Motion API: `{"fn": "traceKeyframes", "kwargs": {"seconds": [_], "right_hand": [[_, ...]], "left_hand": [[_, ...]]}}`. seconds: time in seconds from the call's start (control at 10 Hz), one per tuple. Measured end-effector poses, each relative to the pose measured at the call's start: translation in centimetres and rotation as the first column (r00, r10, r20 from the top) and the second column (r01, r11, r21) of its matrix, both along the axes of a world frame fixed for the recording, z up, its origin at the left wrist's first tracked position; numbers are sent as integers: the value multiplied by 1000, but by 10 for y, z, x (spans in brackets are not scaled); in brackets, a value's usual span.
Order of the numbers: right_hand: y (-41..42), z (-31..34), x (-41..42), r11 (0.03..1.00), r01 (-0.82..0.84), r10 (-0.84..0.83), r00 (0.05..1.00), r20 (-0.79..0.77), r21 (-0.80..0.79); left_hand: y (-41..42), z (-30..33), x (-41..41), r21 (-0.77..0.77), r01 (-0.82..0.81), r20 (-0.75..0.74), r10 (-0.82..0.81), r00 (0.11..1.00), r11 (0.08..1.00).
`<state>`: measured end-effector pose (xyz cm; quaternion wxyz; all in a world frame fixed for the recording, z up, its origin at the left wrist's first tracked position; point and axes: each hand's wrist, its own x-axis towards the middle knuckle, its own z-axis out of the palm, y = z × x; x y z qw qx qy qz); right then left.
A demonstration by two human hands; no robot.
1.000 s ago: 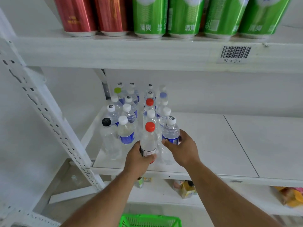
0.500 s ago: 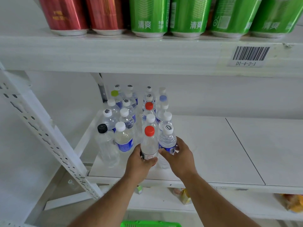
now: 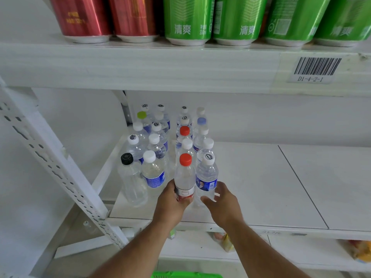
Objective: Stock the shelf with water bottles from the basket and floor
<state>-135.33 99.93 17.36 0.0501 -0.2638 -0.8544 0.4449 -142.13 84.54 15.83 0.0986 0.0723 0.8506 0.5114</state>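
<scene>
Several clear water bottles stand in rows at the left end of the white middle shelf (image 3: 261,197). My left hand (image 3: 170,205) grips a red-capped bottle (image 3: 184,177) at its base, upright at the front of the rows. Right beside it stands a white-capped bottle with a blue label (image 3: 206,177). My right hand (image 3: 222,205) is just behind and below that bottle, fingers loosened and spread, thumb near its base. A black-capped bottle (image 3: 131,181) and a blue-labelled one (image 3: 153,175) stand to the left.
Red cans (image 3: 80,17) and green cans (image 3: 186,19) line the upper shelf, which bears a barcode tag (image 3: 317,67). A perforated white upright (image 3: 50,157) slants at the left. A green basket rim (image 3: 186,274) shows at the bottom. Packets lie on the lower shelf (image 3: 226,241).
Both bottles have been set further onto the shelf front. My right hand has loosened from the blue-labelled bottle and drawn back slightly; my left still holds the red-capped one.
</scene>
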Motion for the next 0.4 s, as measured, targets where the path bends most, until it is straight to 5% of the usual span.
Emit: {"fn": "traceKeyframes", "kwargs": {"seconds": [0.4], "right_hand": [[-12,7,14,1000,17,-17,997,71,5]], "left_hand": [[-11,1,13,-53,46,60,-42,997,998]]}}
